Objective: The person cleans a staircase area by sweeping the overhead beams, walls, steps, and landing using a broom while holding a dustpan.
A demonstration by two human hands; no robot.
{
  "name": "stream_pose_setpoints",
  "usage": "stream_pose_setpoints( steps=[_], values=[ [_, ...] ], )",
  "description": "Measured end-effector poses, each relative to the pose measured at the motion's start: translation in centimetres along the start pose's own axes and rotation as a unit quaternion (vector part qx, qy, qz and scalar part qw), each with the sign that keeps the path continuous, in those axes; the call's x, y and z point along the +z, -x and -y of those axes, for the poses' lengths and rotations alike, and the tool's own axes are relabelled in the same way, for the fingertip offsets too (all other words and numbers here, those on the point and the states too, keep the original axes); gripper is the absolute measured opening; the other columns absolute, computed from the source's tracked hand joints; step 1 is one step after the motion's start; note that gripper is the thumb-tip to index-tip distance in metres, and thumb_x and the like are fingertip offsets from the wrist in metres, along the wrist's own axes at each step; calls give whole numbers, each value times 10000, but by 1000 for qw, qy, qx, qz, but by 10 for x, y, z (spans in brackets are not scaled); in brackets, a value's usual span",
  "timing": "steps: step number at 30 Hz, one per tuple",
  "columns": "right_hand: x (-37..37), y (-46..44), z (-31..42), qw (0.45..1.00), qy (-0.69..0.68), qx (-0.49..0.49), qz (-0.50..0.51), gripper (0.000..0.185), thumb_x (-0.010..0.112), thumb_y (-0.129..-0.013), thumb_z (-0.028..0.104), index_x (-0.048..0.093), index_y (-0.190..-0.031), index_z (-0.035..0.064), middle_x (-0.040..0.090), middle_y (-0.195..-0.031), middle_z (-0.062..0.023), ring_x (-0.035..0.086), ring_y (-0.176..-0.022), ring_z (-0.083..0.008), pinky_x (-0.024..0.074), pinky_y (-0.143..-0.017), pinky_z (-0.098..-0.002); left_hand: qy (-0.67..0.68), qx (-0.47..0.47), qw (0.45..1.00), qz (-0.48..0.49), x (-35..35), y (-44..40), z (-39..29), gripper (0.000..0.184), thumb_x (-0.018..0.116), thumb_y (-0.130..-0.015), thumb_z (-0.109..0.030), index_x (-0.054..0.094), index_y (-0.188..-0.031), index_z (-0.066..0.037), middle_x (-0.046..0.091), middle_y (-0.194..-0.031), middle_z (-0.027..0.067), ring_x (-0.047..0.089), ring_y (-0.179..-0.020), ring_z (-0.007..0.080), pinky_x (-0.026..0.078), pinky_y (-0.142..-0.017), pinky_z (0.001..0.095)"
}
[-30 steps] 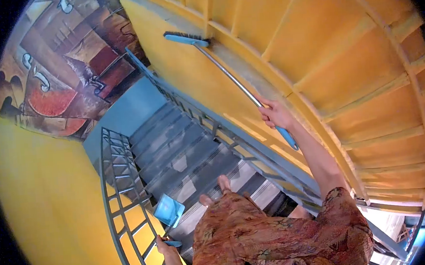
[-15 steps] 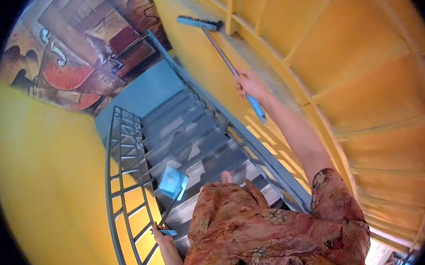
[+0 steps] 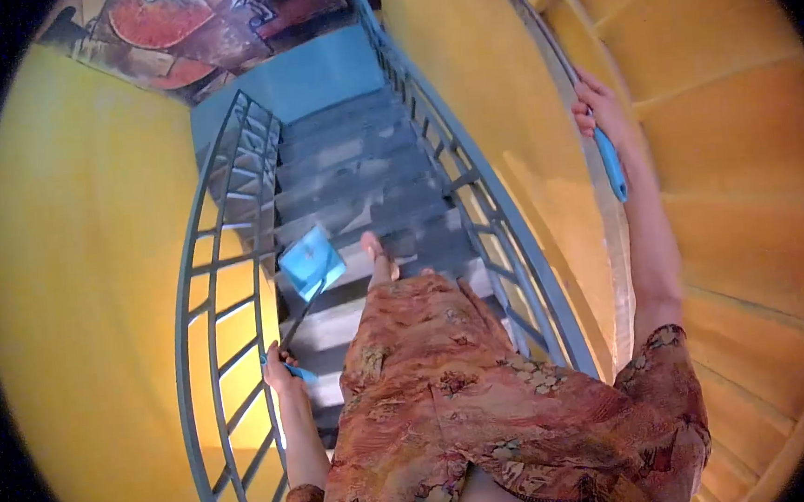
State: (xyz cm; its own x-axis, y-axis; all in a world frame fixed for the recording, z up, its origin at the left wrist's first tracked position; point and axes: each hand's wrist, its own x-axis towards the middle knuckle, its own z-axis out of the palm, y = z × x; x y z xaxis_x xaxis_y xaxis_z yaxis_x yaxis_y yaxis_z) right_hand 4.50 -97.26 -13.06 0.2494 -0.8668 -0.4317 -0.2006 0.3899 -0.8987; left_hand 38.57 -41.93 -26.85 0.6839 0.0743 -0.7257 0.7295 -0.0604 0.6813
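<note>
- Two o'clock: right hand (image 3: 597, 111), fingers wrapped round the slim-poled broom (image 3: 611, 166), its far end cropped at one!
- Eight o'clock: left hand (image 3: 283, 369), fingers closed round the nine-o'clock boxy, glossy dustpan's (image 3: 308, 263) half-hidden handle.

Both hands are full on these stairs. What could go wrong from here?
A misstep may be hard to catch: the left hand grips the dustpan and the right hand the brush, above the stairs.

The dustpan hangs close to the left railing, so it might knock a bar and tip.

The brush's head is mostly out of view, so a snag up there might go unseen.
</note>
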Motion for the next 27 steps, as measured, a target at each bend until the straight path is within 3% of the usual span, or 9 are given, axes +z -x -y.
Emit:
stream_pose_setpoints(
  steps=[4, 9, 13, 17, 19, 24, 26, 27],
  values=[
    [11, 25, 25, 999, 11, -2, -36, 470, 451, -886, 150, 342, -1341, 191, 423, -588, 2, 342, -375, -67, 304, -338, -219, -38, 37, 997, -55, 11, -35, 10, 117, 607, -780, -177, 560, -754, -73, 411, -544, -11, 366, -415, 77, 304, -369, 214],
    [26, 16, 53, 998, -41, 42, -14, 430, 448, -909, 169, 357, -1329, 192, 392, -577, 13, 295, -364, -50, 261, -318, -178, -38, 32, 999, -12, 24, -101, 13, 117, 552, -818, -181, 584, -848, -72, 409, -553, -14, 370, -418, 76, 311, -364, 211],
    [61, -51, 52, 999, -34, 11, 17, 410, 453, -912, 162, 372, -1313, 193, 361, -583, 27, 295, -388, -38, 256, -318, -165, -7, 45, 999, 14, 48, -179, 43, 99, 537, -825, -157, 570, -863, -72, 430, -574, -17, 374, -422, 72, 314, -361, 206],
    [66, -165, 55, 995, -65, -7, 73, 436, 456, -908, 170, 340, -1328, 200, 401, -614, 7, 310, -398, -54, 275, -334, -182, 46, 52, 998, 4, 85, -171, 29, 89, 537, -821, -147, 579, -859, -79, 425, -579, -23, 368, -425, 65, 312, -367, 207],
    [73, -189, 60, 995, -49, -40, 79, 444, 462, -904, 171, 336, -1329, 195, 408, -612, 1, 326, -397, -54, 285, -328, -181, 1, 52, 999, 16, 86, -181, 21, 144, 541, -825, -164, 594, -922, -73, 419, -586, -26, 364, -435, 61, 314, -387, 199],
    [64, -145, 66, 994, -2, -92, 65, 447, 446, -904, 172, 325, -1334, 175, 388, -544, 20, 322, -361, -47, 261, -294, -176, 24, 26, 999, 6, 81, -187, 7, 223, 536, -836, -211, 600, -1007, -83, 402, -576, -36, 351, -453, 53, 294, -408, 178],
    [51, -118, 67, 997, -11, -75, 30, 442, 435, -904, 164, 328, -1332, 163, 355, -517, 36, 298, -342, -41, 246, -281, -177, 27, 37, 998, -31, 82, -194, 17, 205, 537, -836, -212, 607, -984, -87, 399, -576, -39, 342, -441, 52, 285, -399, 177],
    [53, -103, 68, 999, -8, -49, 8, 442, 434, -903, 160, 329, -1333, 161, 356, -521, 35, 296, -341, -39, 242, -280, -175, 64, 45, 997, 12, 78, -203, 28, 175, 532, -831, -180, 612, -950, -80, 412, -576, -36, 346, -421, 47, 283, -379, 175]
  ],
)
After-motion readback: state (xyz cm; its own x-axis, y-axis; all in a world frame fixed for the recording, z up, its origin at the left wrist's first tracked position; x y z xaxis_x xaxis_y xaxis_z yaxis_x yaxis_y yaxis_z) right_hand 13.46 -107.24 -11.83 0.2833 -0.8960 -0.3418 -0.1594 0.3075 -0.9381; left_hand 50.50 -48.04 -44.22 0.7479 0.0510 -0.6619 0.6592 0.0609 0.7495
